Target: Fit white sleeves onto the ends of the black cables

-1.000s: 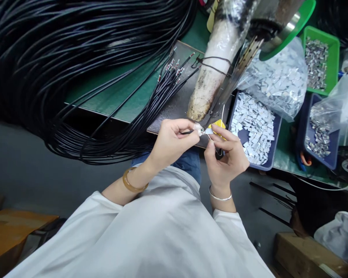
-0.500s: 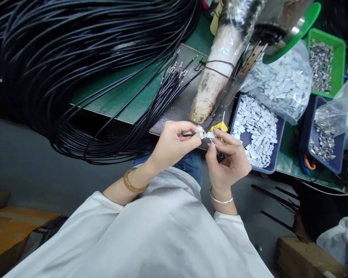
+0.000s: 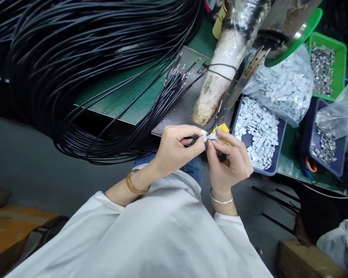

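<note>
My left hand (image 3: 181, 148) pinches a black cable (image 3: 193, 137) close to its end, between thumb and fingertips. Just beyond those fingertips sits a small flat silvery piece (image 3: 213, 136), level with the cable's end. My right hand (image 3: 230, 158) has its thumb and forefinger closed round this piece from the other side. The two sets of fingertips nearly meet, so the joint between cable and piece is mostly hidden. A yellow object (image 3: 222, 127) lies just behind the right fingertips.
Many black cables (image 3: 98, 50) are heaped at left, their stripped ends (image 3: 181, 71) on a grey board. A wrapped post (image 3: 211, 88) and metal bar (image 3: 243, 83) slant down before my hands. Right are a blue tray (image 3: 237, 154) of flat pieces, a plastic bag (image 3: 290, 85) and a green bin (image 3: 342, 65).
Both hands have shifted slightly right in the picture, along with the cable end and the flat piece. My fingertips have drawn closer together. The surroundings show a slight camera shift.
</note>
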Motion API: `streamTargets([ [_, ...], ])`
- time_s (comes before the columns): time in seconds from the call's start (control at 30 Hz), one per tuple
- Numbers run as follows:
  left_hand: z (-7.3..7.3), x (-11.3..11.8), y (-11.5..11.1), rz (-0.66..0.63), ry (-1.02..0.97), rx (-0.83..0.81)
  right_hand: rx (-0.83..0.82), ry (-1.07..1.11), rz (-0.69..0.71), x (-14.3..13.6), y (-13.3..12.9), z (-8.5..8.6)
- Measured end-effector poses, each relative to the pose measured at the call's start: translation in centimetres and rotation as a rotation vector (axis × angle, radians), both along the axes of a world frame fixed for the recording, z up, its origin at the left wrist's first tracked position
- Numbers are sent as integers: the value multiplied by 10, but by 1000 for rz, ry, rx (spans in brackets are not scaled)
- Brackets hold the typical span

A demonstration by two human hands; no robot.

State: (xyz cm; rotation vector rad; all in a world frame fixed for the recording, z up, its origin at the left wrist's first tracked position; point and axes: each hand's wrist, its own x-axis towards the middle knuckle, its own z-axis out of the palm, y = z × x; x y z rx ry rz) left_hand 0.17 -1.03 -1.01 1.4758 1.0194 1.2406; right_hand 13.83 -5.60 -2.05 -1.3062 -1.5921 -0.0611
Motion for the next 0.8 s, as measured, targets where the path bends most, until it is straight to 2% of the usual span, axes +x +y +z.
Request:
streamTargets([
  [0.2, -1, -2, 1, -90, -28, -201, -24, 22, 28, 2, -4, -6],
  [0.43, 0, -2, 3, -99, -31, -207, -44, -40, 12, 4, -3, -4],
  [0.67, -1, -2, -1, -36, 27, -28, -12, 4, 38, 3, -2, -2],
  [0.8, -3, -5, -3, -102, 1, -205, -14, -35, 43, 4, -4, -4],
])
